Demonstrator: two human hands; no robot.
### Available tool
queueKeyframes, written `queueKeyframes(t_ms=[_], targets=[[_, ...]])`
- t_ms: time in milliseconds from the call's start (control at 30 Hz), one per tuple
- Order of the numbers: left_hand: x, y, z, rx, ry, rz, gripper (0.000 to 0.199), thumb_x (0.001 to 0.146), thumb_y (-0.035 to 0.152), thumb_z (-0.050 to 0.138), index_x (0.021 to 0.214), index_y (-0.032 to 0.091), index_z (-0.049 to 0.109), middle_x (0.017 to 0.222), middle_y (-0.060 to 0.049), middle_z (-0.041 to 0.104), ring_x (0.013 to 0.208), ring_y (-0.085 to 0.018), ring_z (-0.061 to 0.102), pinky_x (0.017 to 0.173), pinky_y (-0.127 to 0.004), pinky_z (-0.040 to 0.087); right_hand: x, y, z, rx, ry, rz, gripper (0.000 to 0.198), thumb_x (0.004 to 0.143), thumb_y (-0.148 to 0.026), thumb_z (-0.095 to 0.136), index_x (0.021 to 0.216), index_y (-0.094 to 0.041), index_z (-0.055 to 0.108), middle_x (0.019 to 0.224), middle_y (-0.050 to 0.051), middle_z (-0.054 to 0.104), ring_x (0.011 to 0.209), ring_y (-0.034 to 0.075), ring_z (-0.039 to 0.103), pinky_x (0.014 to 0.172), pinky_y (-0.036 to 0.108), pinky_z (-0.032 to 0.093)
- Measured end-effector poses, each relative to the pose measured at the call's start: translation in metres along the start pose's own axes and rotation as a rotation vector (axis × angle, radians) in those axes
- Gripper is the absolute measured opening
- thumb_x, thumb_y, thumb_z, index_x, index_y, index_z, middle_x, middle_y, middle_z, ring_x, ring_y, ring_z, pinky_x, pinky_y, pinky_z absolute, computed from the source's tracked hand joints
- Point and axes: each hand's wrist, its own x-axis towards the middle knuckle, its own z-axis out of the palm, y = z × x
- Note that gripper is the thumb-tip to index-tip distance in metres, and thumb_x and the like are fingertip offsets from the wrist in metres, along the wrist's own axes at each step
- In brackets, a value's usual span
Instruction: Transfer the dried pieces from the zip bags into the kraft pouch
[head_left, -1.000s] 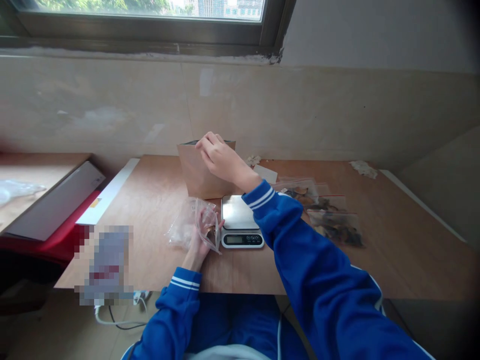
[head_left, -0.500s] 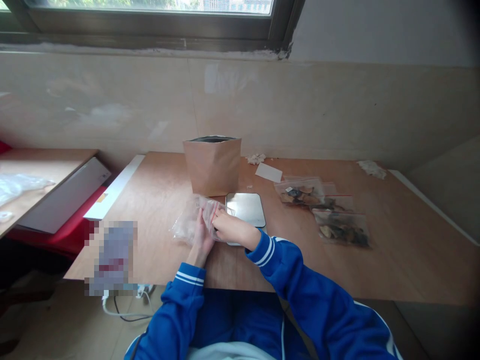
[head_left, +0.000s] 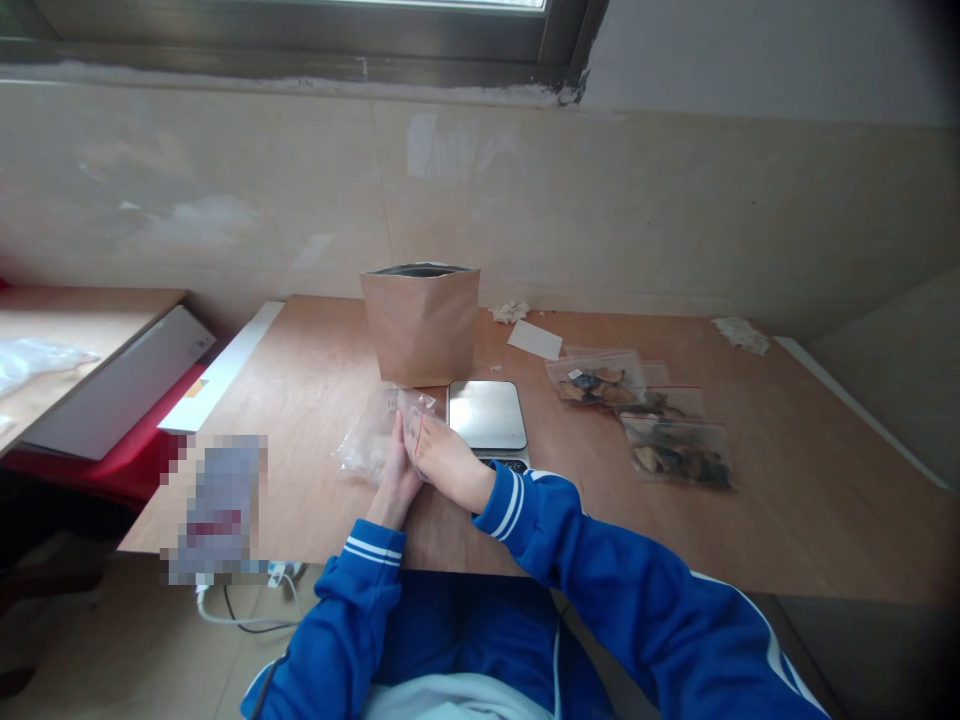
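Note:
Over the table's front left part, my left hand (head_left: 396,475) grips a clear zip bag (head_left: 412,405) with a red seal line, thumb up along its side. My right hand (head_left: 446,455) is at the bag's mouth, fingers bent at the seal line and partly covered by the plastic; whether their tips are inside cannot be made out. More clear plastic bags (head_left: 364,440) lie crumpled just left of my hands. Right behind my right wrist sits a kitchen scale (head_left: 487,415) with a bare steel plate, its display partly covered by my sleeve.
A brown paper pouch (head_left: 424,325) stands upright with its top open behind the hands. Filled zip bags of dried pieces (head_left: 679,455) lie at right. A white card (head_left: 535,340) and crumpled scraps (head_left: 510,312) are farther back. A blurred-out object (head_left: 221,510) rests at the left edge, near cables.
My right hand has shifted left and deeper against the bag's mouth, uncovering part of the scale's display. The view has tilted slightly down.

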Motion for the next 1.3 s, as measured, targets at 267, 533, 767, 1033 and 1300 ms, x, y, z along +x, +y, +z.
queueKeyframes(t_ms=[267,533,767,1033,1300], targets=[[0.004,0.0,-0.002,0.074,-0.038,0.048,0.04,0.098,0.025,0.033,0.11,0.021,0.071,0.101,-0.009,0.075,0.108,-0.025,0.067,0.092,-0.037,0.055,0.002,-0.007,-0.014,0.009,-0.229,0.099,0.038,0.087,0.001,0.044,0.118,-0.003,0.065,0.115,0.019,0.07,0.114,0.027,0.062,0.108,0.043,0.042],[0.004,0.0,-0.005,0.11,-0.012,0.004,0.039,0.097,0.038,0.043,0.091,0.015,0.073,0.099,-0.013,0.075,0.114,-0.027,0.064,0.095,-0.038,0.053,-0.004,0.004,-0.047,0.088,-0.406,0.079,0.025,0.082,-0.005,0.059,0.103,-0.005,0.07,0.107,0.017,0.072,0.107,0.026,0.064,0.093,0.032,0.049],[0.003,-0.002,0.0,0.072,-0.008,0.035,0.039,0.097,0.039,0.046,0.115,0.013,0.068,0.105,-0.011,0.073,0.118,-0.026,0.061,0.102,-0.034,0.049,-0.012,0.031,-0.052,0.37,-0.234,0.102,0.019,0.079,-0.007,0.056,0.095,-0.013,0.064,0.101,0.01,0.069,0.087,0.021,0.064,0.07,0.027,0.046],[-0.006,0.0,0.002,0.047,-0.069,0.062,0.041,0.095,0.042,0.05,0.12,0.014,0.064,0.111,-0.01,0.072,0.113,-0.024,0.064,0.1,-0.037,0.049,-0.012,0.046,-0.045,0.579,-0.036,0.167,0.013,0.078,-0.005,0.055,0.086,-0.013,0.062,0.088,0.007,0.067,0.082,0.017,0.061,0.072,0.025,0.042],[-0.006,-0.003,0.003,0.105,-0.011,0.072,0.033,0.098,0.027,0.042,0.094,0.013,0.071,0.088,-0.005,0.074,0.093,-0.019,0.069,0.092,-0.03,0.052,-0.008,0.038,-0.043,0.489,-0.129,0.162,0.022,0.081,-0.002,0.053,0.092,-0.012,0.069,0.096,0.011,0.07,0.09,0.02,0.063,0.078,0.027,0.045]])
